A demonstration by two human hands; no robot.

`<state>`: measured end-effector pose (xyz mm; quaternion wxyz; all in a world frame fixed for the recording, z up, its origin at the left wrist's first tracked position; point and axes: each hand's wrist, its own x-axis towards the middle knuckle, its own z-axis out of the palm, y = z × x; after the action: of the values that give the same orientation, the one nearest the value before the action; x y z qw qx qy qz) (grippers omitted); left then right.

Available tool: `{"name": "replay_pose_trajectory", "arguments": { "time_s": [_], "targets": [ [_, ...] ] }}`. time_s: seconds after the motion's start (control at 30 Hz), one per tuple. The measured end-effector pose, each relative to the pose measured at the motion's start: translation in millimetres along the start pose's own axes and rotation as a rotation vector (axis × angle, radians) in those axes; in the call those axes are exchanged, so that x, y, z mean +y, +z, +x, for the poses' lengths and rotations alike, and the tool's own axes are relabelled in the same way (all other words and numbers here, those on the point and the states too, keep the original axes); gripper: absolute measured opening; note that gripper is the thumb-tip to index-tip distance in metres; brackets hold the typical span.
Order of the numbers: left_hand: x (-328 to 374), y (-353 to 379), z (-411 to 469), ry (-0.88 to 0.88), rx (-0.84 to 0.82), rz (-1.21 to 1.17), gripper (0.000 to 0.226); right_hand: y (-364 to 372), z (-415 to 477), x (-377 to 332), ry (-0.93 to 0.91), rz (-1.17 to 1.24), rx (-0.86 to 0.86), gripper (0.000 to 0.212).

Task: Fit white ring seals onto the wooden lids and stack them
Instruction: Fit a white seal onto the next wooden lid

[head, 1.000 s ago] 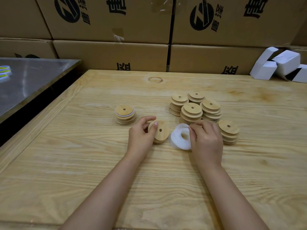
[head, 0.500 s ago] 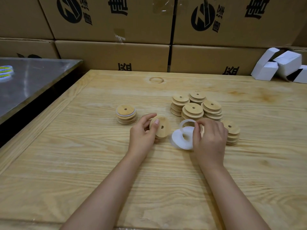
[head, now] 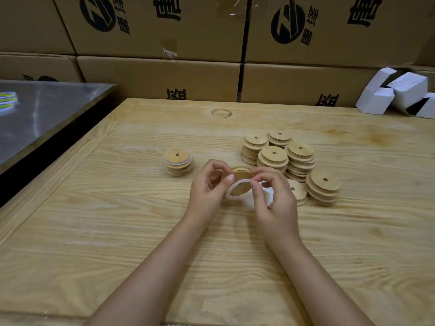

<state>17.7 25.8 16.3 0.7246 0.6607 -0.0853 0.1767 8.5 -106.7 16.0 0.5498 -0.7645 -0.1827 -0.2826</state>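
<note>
My left hand (head: pixel 208 184) grips a round wooden lid (head: pixel 240 178) on edge above the table. My right hand (head: pixel 274 196) pinches a white ring seal (head: pixel 231 192) and holds it against the near face of that lid. A pile of white ring seals (head: pixel 268 194) lies on the table, mostly hidden under my right hand. To the left stands a short stack of lids with seals (head: pixel 178 161). Several stacks of bare wooden lids (head: pixel 273 156) stand behind and right of my hands, with a low stack (head: pixel 297 192) and a taller one (head: pixel 323 190) by my right hand.
The wooden table (head: pixel 117 231) carries all this. Cardboard boxes (head: pixel 164 76) wall off the far side. White folded cartons (head: pixel 397 95) lie at the back right. A metal table (head: pixel 42 114) stands to the left across a dark gap.
My right hand lifted one ring seal off the pile and carried it left to the lid. My left hand raised the lid and turned it toward the ring.
</note>
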Motion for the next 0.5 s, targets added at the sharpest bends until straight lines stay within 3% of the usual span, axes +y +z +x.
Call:
{"name": "replay_pose_trajectory", "arguments": {
  "time_s": [0.07, 0.3, 0.5],
  "targets": [
    [1.3, 1.4, -1.7, 0.004, -0.032, -0.007, 0.003, -0.8, 1.0, 1.3, 0.034, 0.022, 0.021, 0.007],
    [-4.2, -0.4, -3.5, 0.124, -0.08, 0.125, 0.014, -0.8, 1.8, 6.0, 0.11, 0.05, 0.05, 0.009],
    [-9.6, -0.8, -2.3, 0.099, -0.069, 0.168, 0.009, -3.2, 2.8, 9.1, 0.182, 0.032, 0.039, 0.008]
  ]
}}
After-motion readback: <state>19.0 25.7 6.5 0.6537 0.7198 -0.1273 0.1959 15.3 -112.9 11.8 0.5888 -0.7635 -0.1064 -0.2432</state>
